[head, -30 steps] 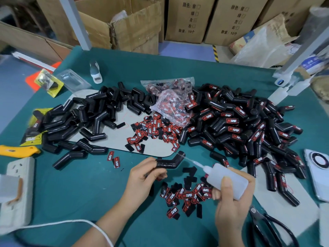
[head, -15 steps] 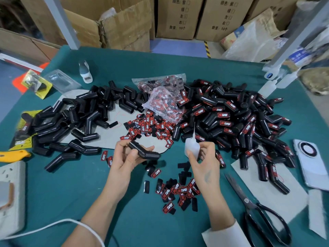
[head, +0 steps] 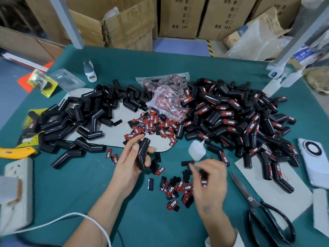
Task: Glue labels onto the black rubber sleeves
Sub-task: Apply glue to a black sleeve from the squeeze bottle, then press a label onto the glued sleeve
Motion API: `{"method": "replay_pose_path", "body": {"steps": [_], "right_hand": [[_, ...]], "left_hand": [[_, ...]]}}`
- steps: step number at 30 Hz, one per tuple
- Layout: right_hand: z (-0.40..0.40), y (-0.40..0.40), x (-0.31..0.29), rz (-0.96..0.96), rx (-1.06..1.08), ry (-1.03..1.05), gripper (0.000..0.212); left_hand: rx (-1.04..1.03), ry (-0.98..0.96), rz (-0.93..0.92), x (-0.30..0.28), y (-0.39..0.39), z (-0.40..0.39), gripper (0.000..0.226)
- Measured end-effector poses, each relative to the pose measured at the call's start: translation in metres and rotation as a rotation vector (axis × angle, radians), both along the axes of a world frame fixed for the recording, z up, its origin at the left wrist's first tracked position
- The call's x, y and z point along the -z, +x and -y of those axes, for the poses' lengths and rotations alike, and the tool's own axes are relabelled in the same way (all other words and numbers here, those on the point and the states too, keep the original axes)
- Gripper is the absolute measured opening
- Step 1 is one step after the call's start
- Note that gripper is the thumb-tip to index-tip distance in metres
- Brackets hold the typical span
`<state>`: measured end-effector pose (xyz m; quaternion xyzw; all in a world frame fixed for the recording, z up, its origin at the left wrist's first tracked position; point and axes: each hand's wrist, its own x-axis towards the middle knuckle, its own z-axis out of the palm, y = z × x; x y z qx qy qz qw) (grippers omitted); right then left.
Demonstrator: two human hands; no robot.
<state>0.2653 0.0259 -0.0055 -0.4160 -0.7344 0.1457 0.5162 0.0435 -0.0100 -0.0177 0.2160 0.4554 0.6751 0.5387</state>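
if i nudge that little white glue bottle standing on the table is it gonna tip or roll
The glue bottle probably tips easily: it stands upright, unsupported, with a long thin nozzle leaning right. It looks like light translucent plastic, so likely squashy. Once down, its rounded body might roll until the sleeves stop it.

Head camera looks steeply down, close over the table (head: 71,193), edges perhaps distorted.

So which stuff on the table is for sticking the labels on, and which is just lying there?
For the job:
- bent sleeve in the left hand
- loose labels under the right hand
- glue bottle
- labelled pile
- plain pile

Just lying about:
- scissors
- phone
- yellow knife
- power strip
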Motion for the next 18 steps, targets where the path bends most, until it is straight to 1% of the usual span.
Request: {"method": "replay_pose_path", "body": {"steps": [2, 3, 5, 7, 9, 11, 14, 16, 18], "right_hand": [[0.002, -0.013, -0.001, 0.205, -0.192, -0.025, 0.013], [-0.001, -0.019, -0.002, 0.333, -0.249, -0.067, 0.012], [-0.011, -0.031, -0.003, 0.557, -0.319, -0.214, 0.011], [-0.019, -0.038, -0.002, 0.675, -0.388, -0.365, 0.019], [-0.023, -0.043, -0.001, 0.697, -0.419, -0.433, 0.023], [-0.024, -0.045, -0.001, 0.688, -0.422, -0.442, 0.02], [-0.027, -0.045, -0.002, 0.687, -0.44, -0.494, 0.014], [-0.029, -0.045, -0.003, 0.679, -0.445, -0.543, 0.011], [-0.028, -0.044, -0.003, 0.655, -0.454, -0.574, 0.007]], "left_hand": [[-0.004, -0.001, 0.004, 0.0, 0.0, 0.0, 0.035], [0.007, -0.005, 0.001, 0.0, -0.001, 0.001, 0.036], [0.06, -0.023, -0.004, -0.002, -0.003, 0.002, 0.04], [0.132, -0.038, 0.022, -0.002, -0.005, 0.005, 0.045], [0.214, -0.044, 0.039, -0.003, -0.007, 0.007, 0.045], [0.284, -0.029, 0.038, -0.003, -0.008, 0.008, 0.039], [0.354, -0.025, 0.022, -0.005, -0.013, 0.011, 0.045], [0.366, -0.023, -0.003, -0.008, -0.014, 0.012, 0.046], [0.324, -0.023, -0.027, -0.009, -0.014, 0.012, 0.042]]}}
